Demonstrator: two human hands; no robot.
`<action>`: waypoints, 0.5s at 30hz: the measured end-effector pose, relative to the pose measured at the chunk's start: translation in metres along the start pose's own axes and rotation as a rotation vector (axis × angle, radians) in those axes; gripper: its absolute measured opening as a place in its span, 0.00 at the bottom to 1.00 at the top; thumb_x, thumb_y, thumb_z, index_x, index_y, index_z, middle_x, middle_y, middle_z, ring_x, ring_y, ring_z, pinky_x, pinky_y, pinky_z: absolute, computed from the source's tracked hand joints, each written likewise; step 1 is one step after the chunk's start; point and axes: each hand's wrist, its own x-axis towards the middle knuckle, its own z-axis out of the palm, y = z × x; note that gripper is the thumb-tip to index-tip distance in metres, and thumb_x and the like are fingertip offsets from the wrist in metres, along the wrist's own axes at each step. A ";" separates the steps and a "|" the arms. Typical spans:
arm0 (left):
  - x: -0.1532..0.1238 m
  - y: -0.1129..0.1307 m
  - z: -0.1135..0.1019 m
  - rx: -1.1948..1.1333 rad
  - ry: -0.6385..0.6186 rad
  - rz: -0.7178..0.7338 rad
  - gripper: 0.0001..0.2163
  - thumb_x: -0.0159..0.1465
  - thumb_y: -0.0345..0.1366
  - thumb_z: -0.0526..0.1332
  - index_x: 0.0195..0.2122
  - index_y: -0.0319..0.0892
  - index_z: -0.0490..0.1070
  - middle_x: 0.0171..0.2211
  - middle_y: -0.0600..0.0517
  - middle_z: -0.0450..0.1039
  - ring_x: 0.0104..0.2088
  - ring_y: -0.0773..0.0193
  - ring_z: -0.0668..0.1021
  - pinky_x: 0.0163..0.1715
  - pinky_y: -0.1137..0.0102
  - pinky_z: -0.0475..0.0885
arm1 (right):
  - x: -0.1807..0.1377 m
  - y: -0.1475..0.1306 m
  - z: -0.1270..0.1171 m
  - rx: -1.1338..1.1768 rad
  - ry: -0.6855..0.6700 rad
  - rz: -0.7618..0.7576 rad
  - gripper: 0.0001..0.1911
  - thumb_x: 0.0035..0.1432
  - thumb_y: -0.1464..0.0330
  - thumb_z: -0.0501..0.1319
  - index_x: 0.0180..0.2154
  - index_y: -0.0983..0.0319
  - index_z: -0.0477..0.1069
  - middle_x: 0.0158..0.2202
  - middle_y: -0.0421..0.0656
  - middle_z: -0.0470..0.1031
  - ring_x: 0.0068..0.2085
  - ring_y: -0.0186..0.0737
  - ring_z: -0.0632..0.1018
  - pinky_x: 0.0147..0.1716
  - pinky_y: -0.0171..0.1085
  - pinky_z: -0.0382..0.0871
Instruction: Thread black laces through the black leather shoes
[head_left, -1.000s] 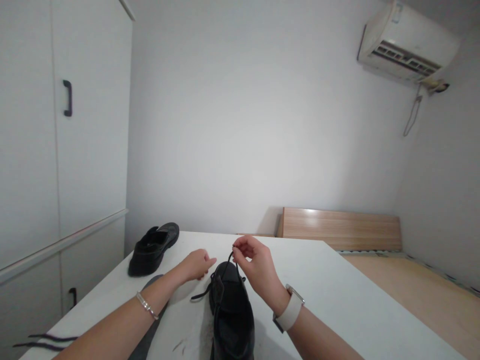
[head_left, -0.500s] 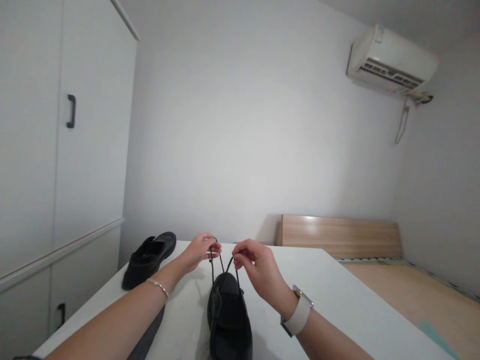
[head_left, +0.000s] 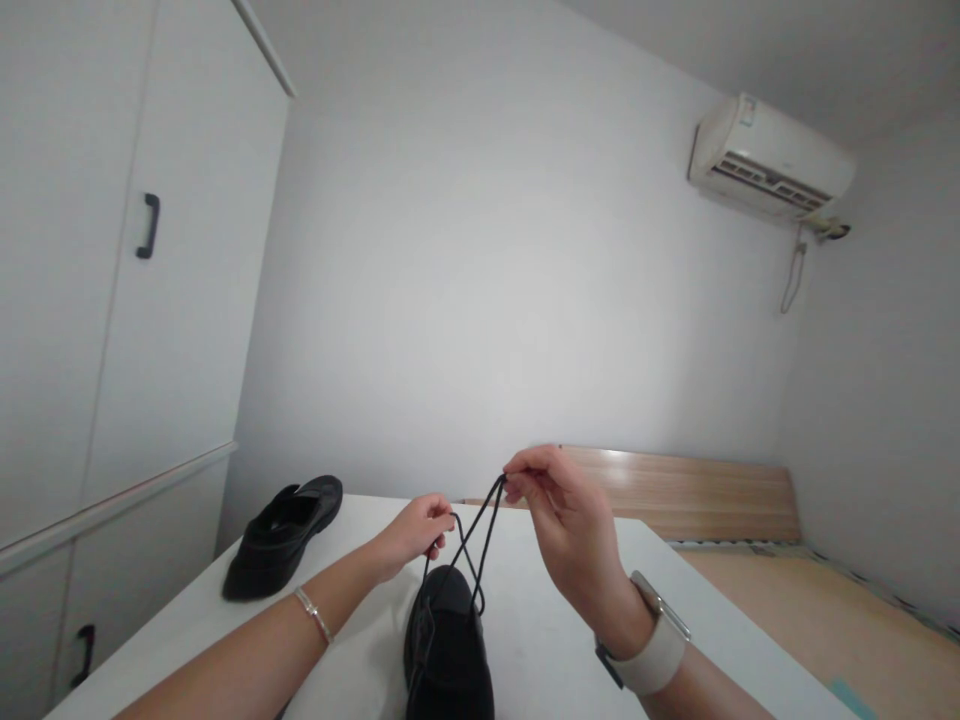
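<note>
A black shoe [head_left: 454,650] stands on the white table in front of me, its near end cut off by the bottom of the view. Thin black shoelaces [head_left: 491,525] rise from it to both hands. My left hand [head_left: 421,532], with a bracelet at the wrist, is closed on one lace just left of the shoe's far end. Higher up and to the right, my right hand [head_left: 566,515] pinches a looped lace between thumb and fingers and pulls it taut. The laces cross between the hands. A second black shoe [head_left: 281,540] rests at the table's far left.
The white table [head_left: 577,610] reaches toward the wall. At left stands a white cabinet [head_left: 202,230] with dark handles. A wooden headboard [head_left: 675,490] and a bed base [head_left: 795,590] are at right, below a wall air conditioner [head_left: 772,160].
My right hand has moved up and right, drawing its lace loop higher. My left hand has shifted slightly right and lower, still holding its lace. The camera view has tilted a little.
</note>
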 end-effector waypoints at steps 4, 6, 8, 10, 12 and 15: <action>-0.022 -0.011 0.010 0.072 -0.157 0.002 0.15 0.55 0.47 0.67 0.31 0.40 0.68 0.22 0.56 0.70 0.23 0.67 0.71 0.26 0.71 0.65 | 0.022 -0.016 0.000 0.065 0.155 -0.066 0.05 0.66 0.73 0.56 0.38 0.59 0.70 0.31 0.38 0.73 0.31 0.35 0.76 0.33 0.37 0.70; -0.031 -0.015 0.011 0.111 -0.241 0.018 0.20 0.57 0.54 0.64 0.31 0.40 0.71 0.24 0.53 0.73 0.26 0.63 0.73 0.32 0.68 0.67 | 0.036 -0.027 0.001 0.076 0.192 -0.127 0.06 0.66 0.74 0.56 0.39 0.59 0.70 0.32 0.38 0.73 0.32 0.35 0.76 0.34 0.37 0.70; -0.039 -0.018 0.008 0.148 -0.307 0.028 0.29 0.60 0.64 0.53 0.32 0.39 0.75 0.27 0.49 0.76 0.31 0.59 0.76 0.38 0.64 0.69 | 0.048 -0.035 0.002 0.037 0.183 -0.175 0.07 0.65 0.75 0.56 0.38 0.59 0.70 0.32 0.38 0.73 0.32 0.35 0.76 0.34 0.37 0.70; -0.047 -0.020 0.004 0.183 -0.344 0.052 0.38 0.61 0.69 0.42 0.36 0.40 0.78 0.34 0.46 0.78 0.38 0.55 0.77 0.45 0.61 0.69 | 0.060 -0.039 0.005 -0.049 0.162 -0.215 0.07 0.65 0.76 0.56 0.37 0.59 0.70 0.33 0.39 0.74 0.34 0.36 0.76 0.36 0.37 0.70; -0.053 -0.021 0.003 0.226 -0.347 0.088 0.40 0.58 0.72 0.43 0.40 0.42 0.79 0.41 0.46 0.79 0.44 0.52 0.76 0.50 0.61 0.67 | 0.070 -0.038 0.008 -0.110 0.143 -0.238 0.07 0.64 0.76 0.56 0.36 0.60 0.70 0.34 0.40 0.75 0.37 0.37 0.76 0.38 0.38 0.70; -0.059 -0.022 0.011 0.294 -0.288 0.084 0.34 0.49 0.67 0.64 0.44 0.42 0.78 0.43 0.46 0.78 0.44 0.50 0.76 0.46 0.63 0.69 | 0.081 -0.034 0.014 -0.076 0.101 -0.209 0.06 0.63 0.76 0.57 0.36 0.60 0.69 0.34 0.41 0.75 0.36 0.38 0.77 0.38 0.39 0.71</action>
